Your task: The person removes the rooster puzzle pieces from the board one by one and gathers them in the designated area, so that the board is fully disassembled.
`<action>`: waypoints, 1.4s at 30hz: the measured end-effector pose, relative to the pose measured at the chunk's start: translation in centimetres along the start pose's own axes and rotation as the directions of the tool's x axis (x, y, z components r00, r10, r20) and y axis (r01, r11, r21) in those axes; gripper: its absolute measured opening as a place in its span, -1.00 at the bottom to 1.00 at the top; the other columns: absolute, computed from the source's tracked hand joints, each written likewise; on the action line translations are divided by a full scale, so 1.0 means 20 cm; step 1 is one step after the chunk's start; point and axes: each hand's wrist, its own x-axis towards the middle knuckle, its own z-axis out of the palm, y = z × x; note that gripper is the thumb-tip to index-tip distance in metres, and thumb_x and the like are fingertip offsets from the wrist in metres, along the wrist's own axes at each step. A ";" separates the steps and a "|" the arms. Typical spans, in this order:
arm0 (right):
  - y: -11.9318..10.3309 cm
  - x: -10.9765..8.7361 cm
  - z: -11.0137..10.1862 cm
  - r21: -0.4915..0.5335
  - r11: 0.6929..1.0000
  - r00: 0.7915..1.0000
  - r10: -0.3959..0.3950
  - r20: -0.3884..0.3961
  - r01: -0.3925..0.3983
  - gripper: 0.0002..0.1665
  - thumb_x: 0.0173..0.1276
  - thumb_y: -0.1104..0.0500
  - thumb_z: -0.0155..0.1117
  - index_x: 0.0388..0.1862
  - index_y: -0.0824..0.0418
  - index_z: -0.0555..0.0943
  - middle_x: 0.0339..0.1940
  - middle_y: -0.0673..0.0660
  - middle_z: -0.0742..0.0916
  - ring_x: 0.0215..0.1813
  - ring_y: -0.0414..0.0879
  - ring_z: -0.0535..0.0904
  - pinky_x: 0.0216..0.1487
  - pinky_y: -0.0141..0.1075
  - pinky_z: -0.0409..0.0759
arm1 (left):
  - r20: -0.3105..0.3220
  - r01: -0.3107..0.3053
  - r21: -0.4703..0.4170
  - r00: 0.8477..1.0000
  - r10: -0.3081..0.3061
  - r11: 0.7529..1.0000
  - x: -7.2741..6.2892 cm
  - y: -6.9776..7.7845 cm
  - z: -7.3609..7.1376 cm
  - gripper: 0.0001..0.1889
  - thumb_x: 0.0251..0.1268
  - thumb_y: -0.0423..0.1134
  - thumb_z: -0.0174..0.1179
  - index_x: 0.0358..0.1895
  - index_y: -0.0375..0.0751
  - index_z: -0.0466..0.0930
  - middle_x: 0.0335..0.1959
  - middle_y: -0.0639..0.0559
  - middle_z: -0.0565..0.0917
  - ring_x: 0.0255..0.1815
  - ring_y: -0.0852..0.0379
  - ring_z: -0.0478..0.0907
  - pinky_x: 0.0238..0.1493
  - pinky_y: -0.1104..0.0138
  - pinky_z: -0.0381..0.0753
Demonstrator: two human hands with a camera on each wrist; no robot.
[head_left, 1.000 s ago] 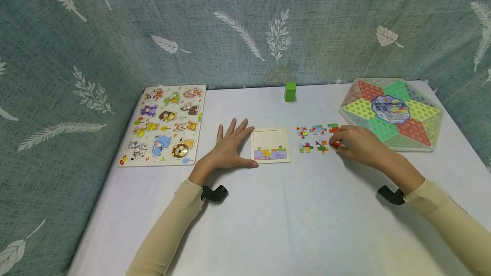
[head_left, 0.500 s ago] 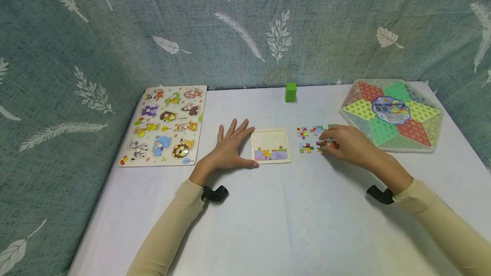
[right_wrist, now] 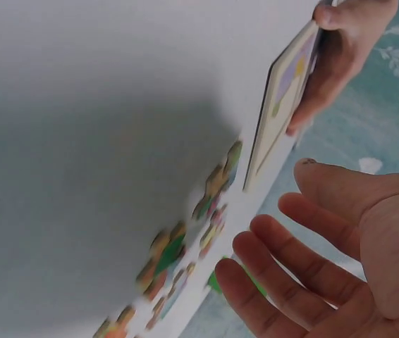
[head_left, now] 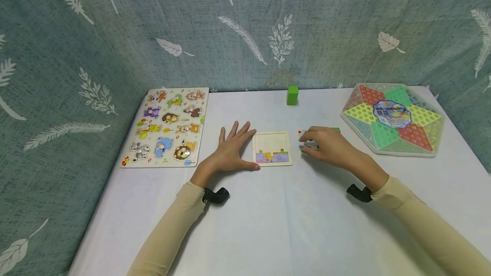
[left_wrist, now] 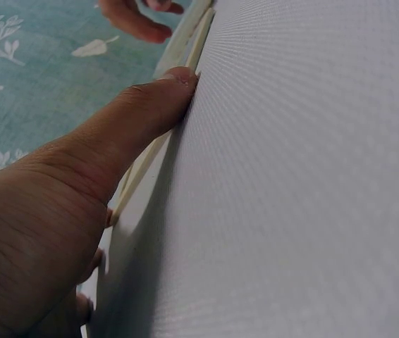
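A small wooden puzzle tray (head_left: 270,142) lies mid-table, with joined lilac and yellow jigsaw pieces (head_left: 272,156) along its near side. Along its left edge rests my left hand (head_left: 229,153), fingers spread, the thumb touching the near left corner. Just right of the tray, my right hand (head_left: 331,147) hovers above loose jigsaw pieces (right_wrist: 164,260) and hides most of them in the head view. In the right wrist view its fingers are loosely bent, nothing between them, and the pieces lie in rows on the table.
An animal peg puzzle board (head_left: 168,162) lies on the left. A green block (head_left: 292,96) stands near the back edge, and a hexagonal Chinese checkers set (head_left: 391,116) lies at the right. Patterned cloth (head_left: 245,29) hangs behind the table.
My right hand has moved left across the loose pieces, away from the red piece at the right end and closer to the tray. The left hand stays at the tray.
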 end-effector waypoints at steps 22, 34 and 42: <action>-0.19 0.19 0.13 0.056 0.991 0.991 -0.125 0.046 0.122 -0.77 0.26 0.34 0.39 -0.09 0.28 0.74 -0.17 0.12 0.74 -0.19 -0.03 0.67 -0.13 -0.13 0.62 | -0.012 -0.004 0.015 1.000 0.005 1.000 0.00 -0.02 0.00 0.20 -0.09 0.38 0.45 0.61 -0.02 0.07 0.65 -0.02 -0.14 0.62 -0.16 -0.42 0.41 -0.21 -0.60; -0.28 0.27 0.20 0.064 0.979 0.980 -0.195 0.041 0.193 -0.69 0.17 0.48 0.33 -0.11 0.27 0.75 -0.21 0.09 0.74 -0.20 -0.07 0.65 -0.13 -0.18 0.62 | -0.004 -0.005 0.009 1.000 0.005 1.000 0.00 -0.01 0.00 0.18 -0.06 0.37 0.44 0.61 -0.01 0.05 0.65 -0.01 -0.16 0.62 -0.15 -0.44 0.41 -0.21 -0.61; -0.31 0.29 0.22 0.080 0.979 0.981 -0.192 0.026 0.189 -0.71 0.21 0.45 0.32 -0.09 0.26 0.75 -0.20 0.11 0.73 -0.21 -0.04 0.65 -0.15 -0.15 0.61 | -0.009 -0.015 0.005 1.000 0.015 1.000 0.00 -0.02 0.00 0.20 -0.10 0.39 0.45 0.61 -0.01 0.08 0.65 -0.02 -0.14 0.62 -0.15 -0.44 0.41 -0.21 -0.62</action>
